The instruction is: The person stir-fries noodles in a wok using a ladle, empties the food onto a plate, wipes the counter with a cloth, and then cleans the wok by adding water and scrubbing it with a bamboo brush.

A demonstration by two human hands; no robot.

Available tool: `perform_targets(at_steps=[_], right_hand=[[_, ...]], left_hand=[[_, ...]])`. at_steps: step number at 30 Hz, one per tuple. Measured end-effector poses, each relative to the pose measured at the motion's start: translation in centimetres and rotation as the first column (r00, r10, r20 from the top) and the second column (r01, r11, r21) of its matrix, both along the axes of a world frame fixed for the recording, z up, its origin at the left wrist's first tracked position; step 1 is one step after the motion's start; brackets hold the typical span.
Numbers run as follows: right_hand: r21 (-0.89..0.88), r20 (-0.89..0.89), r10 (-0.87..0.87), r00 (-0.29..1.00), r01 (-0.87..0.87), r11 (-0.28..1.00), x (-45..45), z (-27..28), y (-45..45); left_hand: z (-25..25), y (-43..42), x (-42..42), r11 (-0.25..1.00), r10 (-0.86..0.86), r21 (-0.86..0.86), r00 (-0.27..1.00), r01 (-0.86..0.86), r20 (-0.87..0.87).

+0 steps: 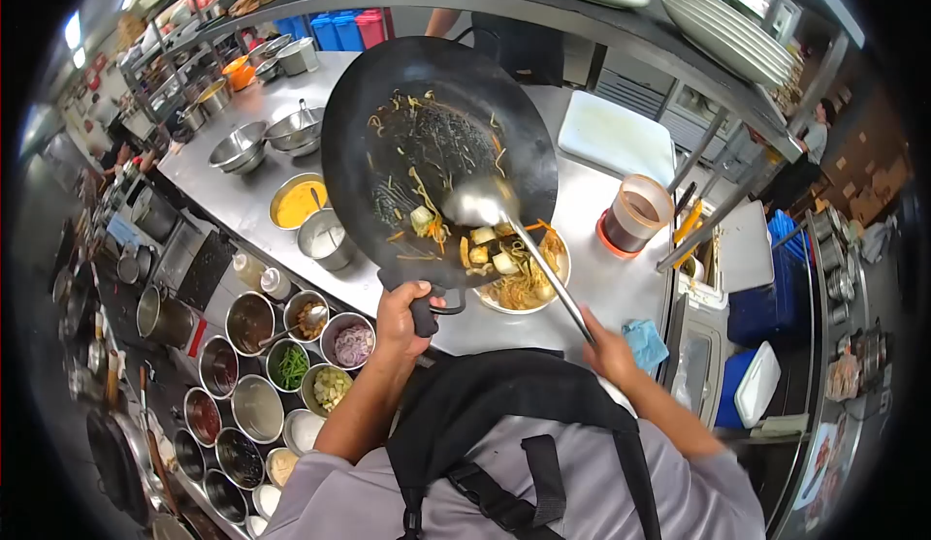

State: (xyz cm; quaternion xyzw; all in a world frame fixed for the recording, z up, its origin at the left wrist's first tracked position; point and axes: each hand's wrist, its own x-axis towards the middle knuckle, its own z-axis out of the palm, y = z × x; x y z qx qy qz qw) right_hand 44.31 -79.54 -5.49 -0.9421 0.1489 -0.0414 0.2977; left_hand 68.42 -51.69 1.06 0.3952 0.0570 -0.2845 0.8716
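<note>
Left hand (396, 321) closed round wok (436, 67) handle, left of bowl (568, 280); right hand (611, 353) gripping ladle (549, 274), slanting across bowl.

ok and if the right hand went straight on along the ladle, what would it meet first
Probably the bowl, at its right rim, though the right hand may pass over it toward the wok; depth is unclear.

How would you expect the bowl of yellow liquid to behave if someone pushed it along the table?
The bowl would probably slide rather than roll, standing upright on the smooth table. The yellow liquid might slosh, and the utensil leaning in it could swing.
</note>
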Motion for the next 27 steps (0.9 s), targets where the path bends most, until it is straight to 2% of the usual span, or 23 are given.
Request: perform_targets(at_steps=[3,5,7,10,14,16,17,19,21,24,27], right_hand=[[0.001,0.006,0.020,1.000,-0.020,1.000,-2.6,1.3,-0.3],[-0.034,0.175,0.058,0.983,-0.053,0.998,3.0,4.1,0.2],[0.047,0.193,0.034,0.981,-0.044,0.998,9.6,8.3,2.0],[0.023,0.161,0.075,0.984,-0.080,0.997,12.5,8.9,3.0],[-0.033,0.001,0.132,0.991,-0.132,0.991,0.1,1.1,-1.0],[0.082,-0.036,0.119,0.992,-0.116,0.990,-4.2,2.2,-1.9],[0.085,-0.044,0.127,0.991,-0.123,0.989,-3.7,2.4,-1.8],[0.011,0.110,0.154,0.982,-0.156,0.988,0.2,3.7,-0.2],[0.039,0.193,0.217,0.957,-0.229,0.973,5.2,3.9,1.1],[0.021,0.176,0.299,0.938,-0.308,0.951,6.1,3.6,0.6],[-0.171,-0.031,0.260,0.965,-0.261,0.950,-0.8,3.4,-4.4]], left_hand=[[0.5,0.0,-0.1,1.000,0.022,0.022,1.000,-0.022,0.000],[0.0,-0.2,0.0,0.998,0.059,0.001,0.997,-0.059,0.041],[0.5,-0.5,-0.3,0.999,0.035,0.024,0.996,-0.037,0.077],[1.1,-0.6,-0.8,0.999,0.025,0.028,0.994,-0.028,0.110],[1.1,-0.2,0.2,1.000,0.008,0.016,0.996,-0.009,0.086],[0.5,-0.1,0.3,0.998,-0.004,0.058,0.999,0.001,0.053],[0.3,0.0,0.5,0.997,-0.018,0.081,0.998,0.014,0.056],[0.6,-0.3,0.5,0.998,-0.007,0.066,0.998,0.003,0.058],[0.9,-0.2,0.4,0.998,-0.012,0.063,0.999,0.010,0.036],[1.9,0.4,0.6,0.999,-0.033,0.016,0.998,0.034,-0.053],[2.1,0.5,0.8,0.999,0.008,-0.036,0.995,-0.012,-0.101]])
